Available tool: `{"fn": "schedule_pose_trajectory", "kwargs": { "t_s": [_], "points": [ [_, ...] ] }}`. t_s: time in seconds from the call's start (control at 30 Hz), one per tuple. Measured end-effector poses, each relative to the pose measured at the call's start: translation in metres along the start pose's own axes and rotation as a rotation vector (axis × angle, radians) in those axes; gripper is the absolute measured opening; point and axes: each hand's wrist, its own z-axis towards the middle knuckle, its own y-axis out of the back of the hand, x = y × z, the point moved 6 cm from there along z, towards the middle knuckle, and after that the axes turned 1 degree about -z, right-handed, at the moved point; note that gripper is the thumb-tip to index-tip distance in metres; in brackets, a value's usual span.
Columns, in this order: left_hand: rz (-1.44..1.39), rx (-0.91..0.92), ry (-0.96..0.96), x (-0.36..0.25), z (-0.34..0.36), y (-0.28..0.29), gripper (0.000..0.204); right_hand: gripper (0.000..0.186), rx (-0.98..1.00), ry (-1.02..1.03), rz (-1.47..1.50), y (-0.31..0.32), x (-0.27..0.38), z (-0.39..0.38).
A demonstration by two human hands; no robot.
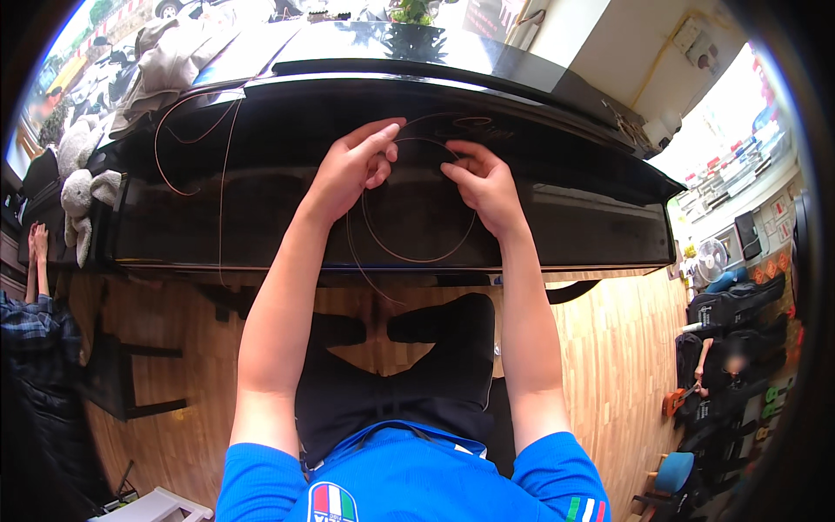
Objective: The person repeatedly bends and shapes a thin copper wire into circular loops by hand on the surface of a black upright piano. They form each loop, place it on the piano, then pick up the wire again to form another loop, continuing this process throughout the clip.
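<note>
A thin copper-coloured wire (421, 260) hangs in a loose loop between my hands, in front of a glossy black piano (591, 222). My left hand (355, 167) pinches it at the loop's upper left, thumb against the fingers. On the other side, my right hand (484, 184) grips the loop's upper right between thumb and fingertips. One loose end trails down below the left hand, past the piano's lower edge. Another length arcs over the top between both hands.
A second thin wire (157, 146) dangles over the piano's left part. Plush toys (80, 187) hang at its left end. At far left, another person's hands (39, 242) rest near a dark edge; a chair (130, 383) stands close by. Someone sits with a small guitar (674, 401) at right.
</note>
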Motion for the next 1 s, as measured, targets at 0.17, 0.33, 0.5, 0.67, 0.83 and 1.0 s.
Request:
{"fn": "schedule_pose_trajectory", "kwargs": {
  "t_s": [0.17, 0.33, 0.5, 0.67, 0.83, 1.0],
  "points": [
    [0.181, 0.049, -0.036, -0.004, -0.005, -0.002, 0.052, 0.023, -0.054, -0.060, 0.020, 0.029, -0.003, -0.022],
    [0.301, 0.152, -0.040, -0.006, -0.031, -0.016, 0.042, 0.021, -0.117, -0.015, 0.256, 0.080, -0.004, -0.045],
    [0.468, 0.266, 0.013, 0.000, -0.084, -0.029, 0.039, 0.016, 0.027, 0.081, 0.004, 0.071, 0.000, -0.056],
    [0.426, 0.207, 0.078, 0.016, -0.096, -0.061, 0.046, 0.016, 0.084, 0.085, -0.250, 0.040, 0.003, -0.065],
    [0.682, 0.260, 0.189, 0.021, -0.103, -0.075, 0.017, 0.019, 0.126, 0.035, -0.178, 0.045, 0.004, -0.092],
    [0.603, 0.294, -0.074, -0.004, -0.128, -0.052, 0.013, 0.015, 0.232, 0.015, -0.255, 0.052, 0.025, -0.124]
  ]
}}
